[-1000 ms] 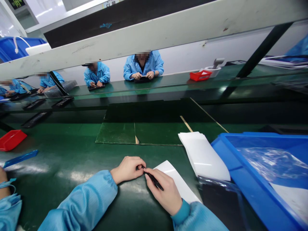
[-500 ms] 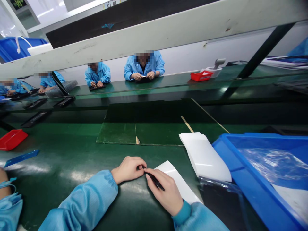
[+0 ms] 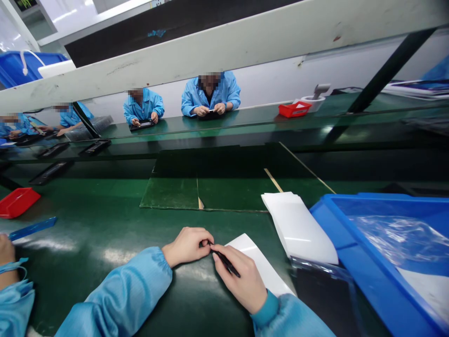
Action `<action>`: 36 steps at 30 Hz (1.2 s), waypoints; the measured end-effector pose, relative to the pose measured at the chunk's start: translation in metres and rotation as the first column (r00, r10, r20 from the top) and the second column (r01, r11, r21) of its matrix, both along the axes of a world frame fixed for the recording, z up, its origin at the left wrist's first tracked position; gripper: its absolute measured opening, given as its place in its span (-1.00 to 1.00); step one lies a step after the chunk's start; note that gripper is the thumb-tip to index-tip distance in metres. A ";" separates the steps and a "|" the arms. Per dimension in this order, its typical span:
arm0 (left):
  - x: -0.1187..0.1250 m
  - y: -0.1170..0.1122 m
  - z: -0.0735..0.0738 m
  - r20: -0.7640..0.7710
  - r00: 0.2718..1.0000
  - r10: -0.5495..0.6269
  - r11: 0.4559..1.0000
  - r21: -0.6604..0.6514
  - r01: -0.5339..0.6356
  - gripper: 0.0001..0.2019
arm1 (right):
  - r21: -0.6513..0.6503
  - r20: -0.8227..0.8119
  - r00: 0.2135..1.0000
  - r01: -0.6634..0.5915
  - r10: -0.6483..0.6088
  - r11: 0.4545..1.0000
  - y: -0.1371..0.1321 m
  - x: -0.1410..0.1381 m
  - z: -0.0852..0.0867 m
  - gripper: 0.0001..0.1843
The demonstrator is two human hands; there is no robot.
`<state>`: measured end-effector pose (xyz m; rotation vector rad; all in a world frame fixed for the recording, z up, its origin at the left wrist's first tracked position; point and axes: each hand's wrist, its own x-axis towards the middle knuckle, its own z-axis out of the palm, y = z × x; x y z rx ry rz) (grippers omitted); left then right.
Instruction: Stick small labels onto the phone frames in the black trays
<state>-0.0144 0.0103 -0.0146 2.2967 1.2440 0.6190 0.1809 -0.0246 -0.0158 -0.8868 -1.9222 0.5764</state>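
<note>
Since the earlier frame, a co-worker's hand had come up to the end of the blue strip, whereas both grips of the person stayed almost in place. What could go wrong, I judged, was a slip: the black tool pointed toward the left grip, so too much pressure might have driven its end into the fingers. Also, the right sleeve appeared just beside the white sheet, and a careless turn could have pushed it. The tool lay slantwise in the right grip, clasped between thumb and fingers, over the tabletop. The left grip was pinched at the tool's far end; whether it held a separate piece, I could not tell.
</note>
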 end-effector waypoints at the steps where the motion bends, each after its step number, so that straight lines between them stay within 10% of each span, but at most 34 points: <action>1: 0.000 0.000 0.000 -0.001 1.000 -0.001 1.000 0.000 0.001 -0.84 | -0.002 0.000 1.000 -0.003 0.003 1.000 0.000 0.000 0.000 -0.79; 36: 0.000 -0.001 0.001 0.020 1.000 -0.005 1.000 -0.001 0.005 -0.84 | 0.001 0.004 1.000 0.006 -0.006 1.000 0.000 0.000 0.001 -0.79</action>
